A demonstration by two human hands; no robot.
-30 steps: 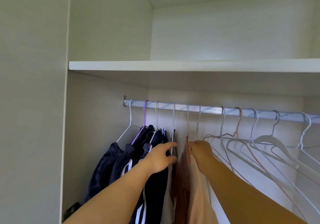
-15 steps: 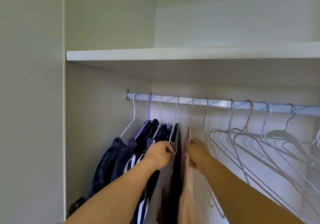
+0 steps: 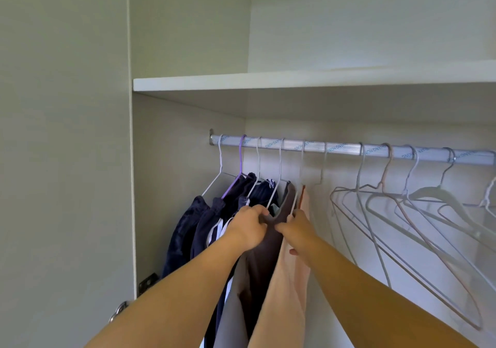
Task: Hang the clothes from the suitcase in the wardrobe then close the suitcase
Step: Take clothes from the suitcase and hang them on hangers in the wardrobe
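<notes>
Inside the wardrobe, a silver rail carries several hangers. Dark navy clothes with white stripes hang at its left end. Beside them hang a grey-brown garment and a peach garment. My left hand is closed on the upper edge of the grey-brown garment, just under its wire hanger. My right hand pinches the same cloth from the right, with the peach garment against its wrist. The suitcase is out of view.
Several bare wire and plastic hangers fill the right half of the rail. A white shelf runs above the rail. The wardrobe's side wall stands at left, with a door hinge low down.
The camera has tilted down and moved closer. My left hand closed on the grey-brown garment. My right hand shifted left from the peach garment's top to pinch the grey-brown cloth.
</notes>
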